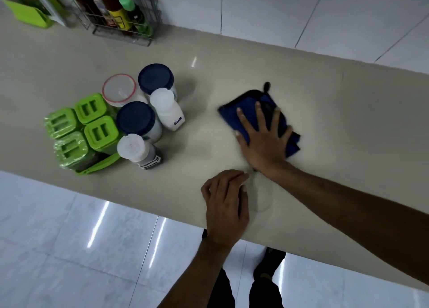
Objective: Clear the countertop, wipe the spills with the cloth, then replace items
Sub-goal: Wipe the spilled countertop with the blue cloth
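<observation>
Countertop (325, 103): wiping in hand, items not yet replaced. Right hand (262, 138) lies flat, fingers spread, pressing the blue cloth (246, 105) at about 3 o'clock of the container group; left hand (226, 203) rests loosely curled on the near edge, holding nothing. Advice — keep the palm flat and overlap strokes toward the faint wet patch beside the left hand. Count: one wire rack (125, 29) at 11 o'clock, four green-lidded tubs (99, 133), two navy-lidded jars (135, 118), one red-rimmed jar (119, 89), two white-capped shakers (166, 108) — one marked Salt

Jar cluster (130, 119) left; countertop (336, 112) right open.
</observation>
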Motion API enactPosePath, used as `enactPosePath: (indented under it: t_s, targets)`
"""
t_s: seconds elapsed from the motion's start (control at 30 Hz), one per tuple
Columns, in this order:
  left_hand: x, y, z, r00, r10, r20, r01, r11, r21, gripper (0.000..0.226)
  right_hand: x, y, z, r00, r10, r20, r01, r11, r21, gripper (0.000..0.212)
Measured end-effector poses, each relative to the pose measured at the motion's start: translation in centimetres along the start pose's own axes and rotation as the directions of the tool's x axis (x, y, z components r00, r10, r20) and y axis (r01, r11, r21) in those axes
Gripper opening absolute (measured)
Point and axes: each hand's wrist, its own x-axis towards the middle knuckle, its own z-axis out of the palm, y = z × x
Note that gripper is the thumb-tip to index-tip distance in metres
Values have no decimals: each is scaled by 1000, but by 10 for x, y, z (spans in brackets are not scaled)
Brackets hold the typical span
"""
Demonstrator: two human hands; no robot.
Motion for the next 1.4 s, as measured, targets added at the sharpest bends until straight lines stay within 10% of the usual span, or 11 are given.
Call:
enactPosePath:
  t_s: [0.23,0.37,0.63,0.97,1.23,1.4]
  targets:
    - [24,-2,-19,988,-89,123,65,980,190,40,-137,-28,45,927,-367,-84,361,930,-71,85]
    - [17,-1,-18,978,8,211,-67,958,277,33,-164,44,35,866,-500,-3,497,862,-99,58]
    - [15,-3,-14,988,-11,153,-16,985,174,29,-79,132,-10,966,244,-83,-244,970,13,63]
    - [30,14,-10,967,-14,255,-45,973,226,48,-214,43,43,960,-274,-65,277,960,39,67]
    - [16,6,16,982,16,189,-93,908,409,49,-188,302,-27,927,374,-23,-374,927,-9,65]
    - [18,5,20,989,65,131,-114,903,414,45,-71,281,-45,871,492,-6,-487,865,121,65]
